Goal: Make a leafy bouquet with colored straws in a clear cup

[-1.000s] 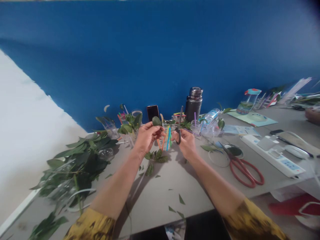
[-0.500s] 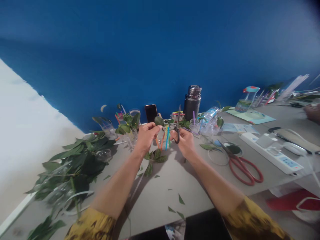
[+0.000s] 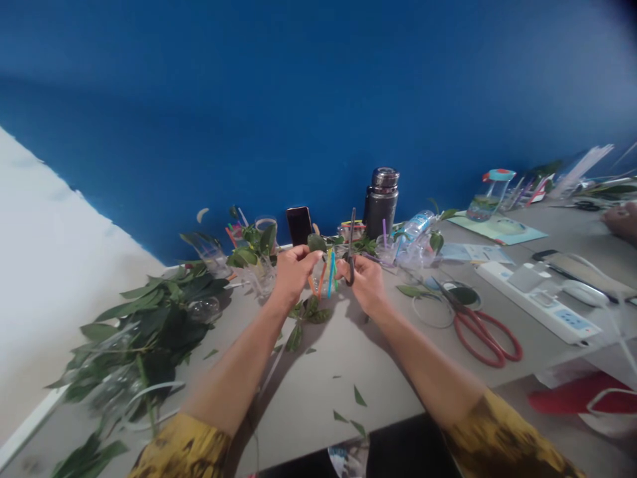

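Between thumb and fingers my left hand [image 3: 293, 271] pinches a green leaf [image 3: 316, 243]. My right hand [image 3: 367, 279] is closed around a pair of small dark scissors [image 3: 351, 249], whose blades point upward. Coloured straws [image 3: 330, 272], orange, blue and green among them, stand upright between the two hands, in what looks like a clear plastic container. My right fingertips are close to the straws; whether they touch I cannot tell. Just below, a sprig of leaves [image 3: 301, 321] lies on the table, with cut leaf scraps [image 3: 359, 396] nearer to me.
Leafy branches [image 3: 149, 325] cover the left side. Behind stand a phone [image 3: 299, 226] and a dark thermos [image 3: 382, 202]. To the right lie red-handled scissors [image 3: 488, 336], a power strip [image 3: 537, 302] and a plastic bottle [image 3: 417, 226]. Another person's hand [image 3: 622, 219] is at the far right.
The view has shifted slightly. Both hands keep nearly the same pose, with the leaf and the small scissors still held.
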Tool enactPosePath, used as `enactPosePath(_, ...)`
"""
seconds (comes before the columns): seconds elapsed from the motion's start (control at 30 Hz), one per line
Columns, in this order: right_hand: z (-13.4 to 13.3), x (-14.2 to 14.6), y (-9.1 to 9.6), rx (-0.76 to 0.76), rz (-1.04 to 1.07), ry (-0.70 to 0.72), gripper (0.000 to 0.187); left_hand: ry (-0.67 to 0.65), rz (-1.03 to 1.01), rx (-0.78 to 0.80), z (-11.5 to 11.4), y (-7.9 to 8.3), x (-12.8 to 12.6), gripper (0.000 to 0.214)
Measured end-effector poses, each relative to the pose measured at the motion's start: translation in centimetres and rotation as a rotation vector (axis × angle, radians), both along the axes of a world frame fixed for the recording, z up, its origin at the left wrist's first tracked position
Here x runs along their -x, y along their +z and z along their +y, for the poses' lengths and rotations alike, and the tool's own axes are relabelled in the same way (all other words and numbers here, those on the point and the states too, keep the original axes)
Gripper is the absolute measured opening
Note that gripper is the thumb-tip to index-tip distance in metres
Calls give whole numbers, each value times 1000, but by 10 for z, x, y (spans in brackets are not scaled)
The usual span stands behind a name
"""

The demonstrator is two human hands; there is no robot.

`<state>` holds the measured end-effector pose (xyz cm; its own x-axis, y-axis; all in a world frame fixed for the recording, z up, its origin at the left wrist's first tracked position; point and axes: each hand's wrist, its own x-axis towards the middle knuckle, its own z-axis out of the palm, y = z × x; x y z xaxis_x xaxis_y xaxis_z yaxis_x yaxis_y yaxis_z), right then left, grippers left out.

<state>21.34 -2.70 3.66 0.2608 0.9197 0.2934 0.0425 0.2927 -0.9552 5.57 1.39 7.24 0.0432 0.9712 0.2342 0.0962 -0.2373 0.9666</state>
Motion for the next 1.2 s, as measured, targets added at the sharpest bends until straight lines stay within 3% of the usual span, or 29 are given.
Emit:
enactPosePath(0.73,-2,0,4,26,-3,21,44,42,184,-67,-1,-1,1,30)
enactPosePath(1.2,-3,0,5,25,3,25,47,48,397,-258,-4,4,2,30)
